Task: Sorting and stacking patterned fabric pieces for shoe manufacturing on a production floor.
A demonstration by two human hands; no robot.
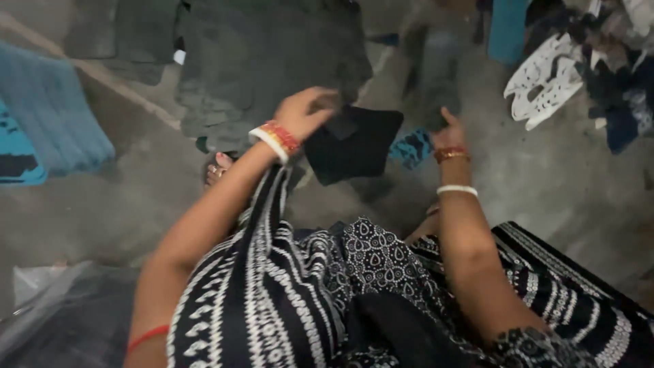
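One black cloth [354, 143] (dark, square) in left hand [306, 112] grip; right hand [446, 133] beside.

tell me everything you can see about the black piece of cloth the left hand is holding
The black cloth piece is a plain, dark, roughly square piece of fabric with no visible pattern, looking soft and matte. It hangs tilted above the grey floor, one corner pointing down. The left hand grips its upper left edge; the right hand is beside its right side, though contact there cannot be told. Motion blur hides any stitching. Behind it lies a dark grey garment.
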